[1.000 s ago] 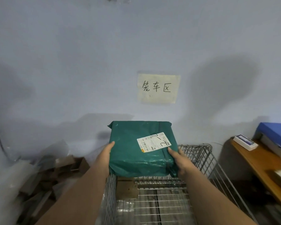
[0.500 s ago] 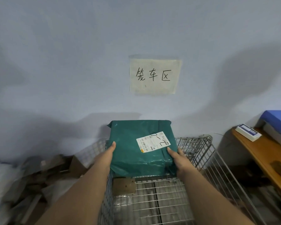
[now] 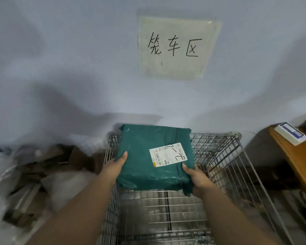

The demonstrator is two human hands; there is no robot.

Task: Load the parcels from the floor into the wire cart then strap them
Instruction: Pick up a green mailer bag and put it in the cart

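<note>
A green plastic-wrapped parcel (image 3: 145, 154) with a white shipping label hangs over the open top of the wire cart (image 3: 224, 156). My left hand (image 3: 114, 167) grips its left edge with the thumb on top. At the near right corner my right hand (image 3: 197, 177) holds it, thumb on top and fingers underneath. The cart's wire floor shows below the parcel with nothing lying on the visible part.
A paper sign (image 3: 177, 48) with handwriting is taped to the wall behind the cart. Crushed cardboard and plastic wrap (image 3: 39, 175) are heaped on the floor at the left. A wooden table (image 3: 297, 161) at the right carries a small white box (image 3: 291, 133).
The view has closed in on the cart and tilted down. The parcel, held in both hands, has moved forward and lower over the cart's opening.
</note>
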